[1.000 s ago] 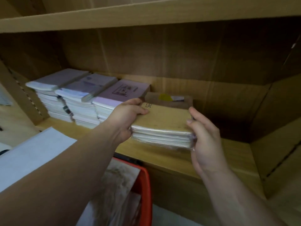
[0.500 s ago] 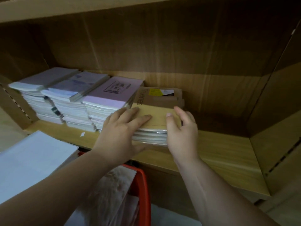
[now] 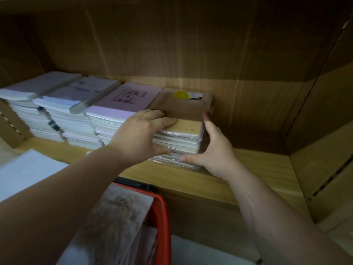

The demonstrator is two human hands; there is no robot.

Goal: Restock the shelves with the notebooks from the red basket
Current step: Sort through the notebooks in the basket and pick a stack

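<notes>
A plastic-wrapped pack of tan-covered notebooks [image 3: 186,129] lies on the wooden shelf [image 3: 257,169], on top of another wrapped pack. My left hand [image 3: 137,134] grips it, fingers over the cover and thumb at its front edge. My right hand [image 3: 215,150] lies flat against the pack's right side, its thumb along the lower front. Directly behind stands a brown kraft stack [image 3: 181,104] with a yellow sticker. The red basket [image 3: 162,217] is below the shelf edge, with a notebook with a furry picture [image 3: 114,226] in it.
Three tall stacks of pale and lilac notebooks [image 3: 76,115] fill the shelf's left half, touching the tan pack. The shelf board to the right of my right hand is bare up to the side wall [image 3: 324,131]. A white sheet [image 3: 24,169] lies at lower left.
Both hands carried the tan pack forward and set it down on the shelf in front of the brown stack. My right hand shifted from the top to the pack's right side.
</notes>
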